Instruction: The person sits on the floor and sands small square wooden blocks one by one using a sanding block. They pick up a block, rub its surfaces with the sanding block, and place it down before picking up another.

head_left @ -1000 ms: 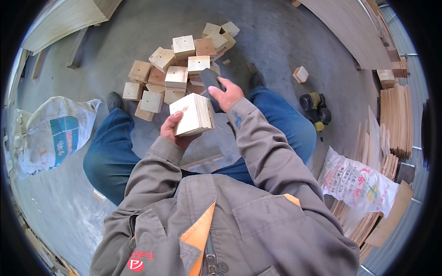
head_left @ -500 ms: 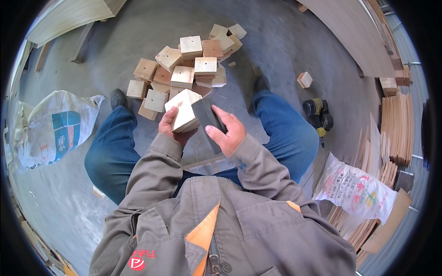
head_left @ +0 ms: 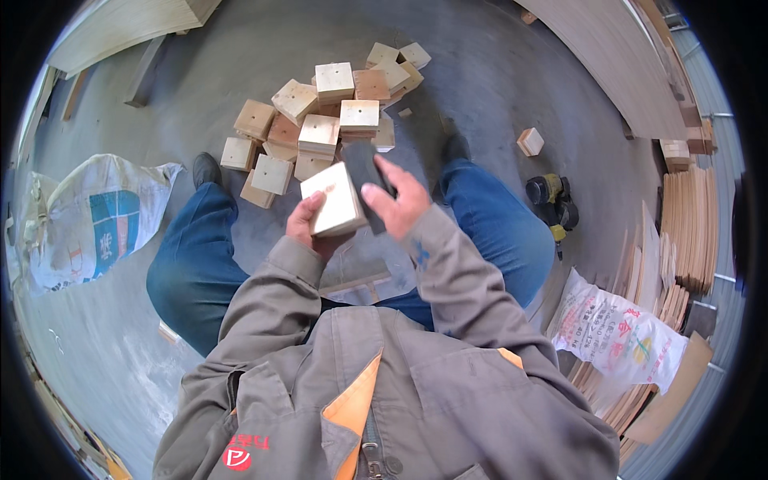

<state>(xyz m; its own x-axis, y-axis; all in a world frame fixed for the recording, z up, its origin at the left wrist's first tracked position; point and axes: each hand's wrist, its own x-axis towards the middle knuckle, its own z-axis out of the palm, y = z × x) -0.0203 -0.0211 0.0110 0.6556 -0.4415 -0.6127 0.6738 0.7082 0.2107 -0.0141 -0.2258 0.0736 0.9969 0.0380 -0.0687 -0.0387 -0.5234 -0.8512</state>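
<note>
In front of my lap, my left hand (head_left: 308,222) is closed around a pale plywood block (head_left: 333,200), thumb on its top face and the other fingers under it. My right hand (head_left: 398,198) grips a dark grey sanding block (head_left: 368,182), a flat rectangular piece with a slight blur on it. The sanding block lies against the right side of the wooden block, or very close to it. Just beyond my hands, several similar plywood blocks (head_left: 318,134) are heaped on the floor, many with a small dark hole in the face.
A single block (head_left: 530,142) sits apart at the right, near a yellow-and-black power tool (head_left: 547,190). White woven sacks lie at the left (head_left: 104,220) and right (head_left: 620,332). Thin wood strips (head_left: 690,228) are stacked along the right; large sheets (head_left: 608,56) stand at the far right.
Both hands have shifted slightly right with what they hold. The wooden block is turned flatter, and the sanding block has moved away from me along its side.
</note>
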